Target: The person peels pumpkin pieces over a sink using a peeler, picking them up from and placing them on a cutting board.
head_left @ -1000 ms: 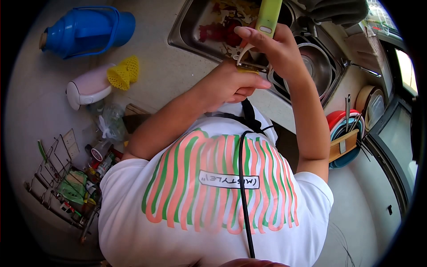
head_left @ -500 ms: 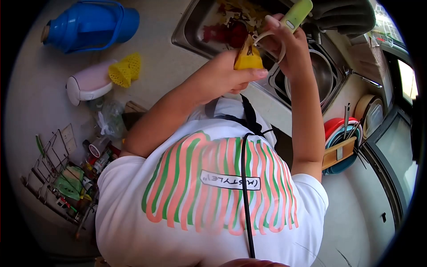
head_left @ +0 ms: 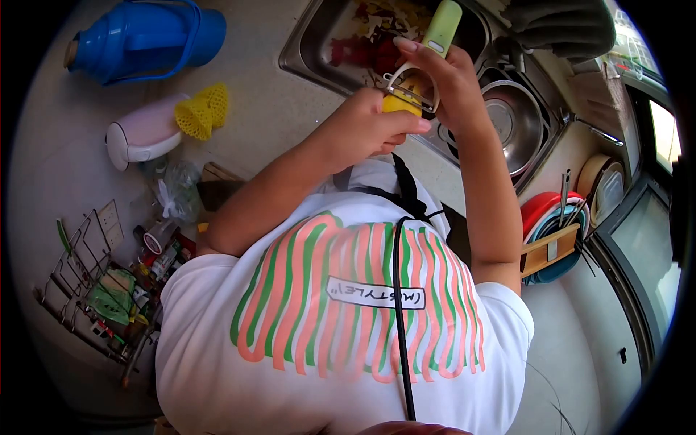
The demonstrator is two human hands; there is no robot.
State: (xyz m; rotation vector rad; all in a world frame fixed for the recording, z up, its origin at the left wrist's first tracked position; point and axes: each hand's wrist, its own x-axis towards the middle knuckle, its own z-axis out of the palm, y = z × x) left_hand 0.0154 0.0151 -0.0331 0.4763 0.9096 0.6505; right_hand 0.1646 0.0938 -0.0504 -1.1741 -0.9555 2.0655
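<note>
Tabletop: the tabletop was pale, with a metal sink set into it.
Wall: the left wall was greyish, with a socket plate near a dark wire rack.
Window: the window at right had a dark frame.
Light: bright through the upper glass, dimmer at left.

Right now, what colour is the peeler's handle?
The peeler's handle is light green; it shows best in the head view.
</note>
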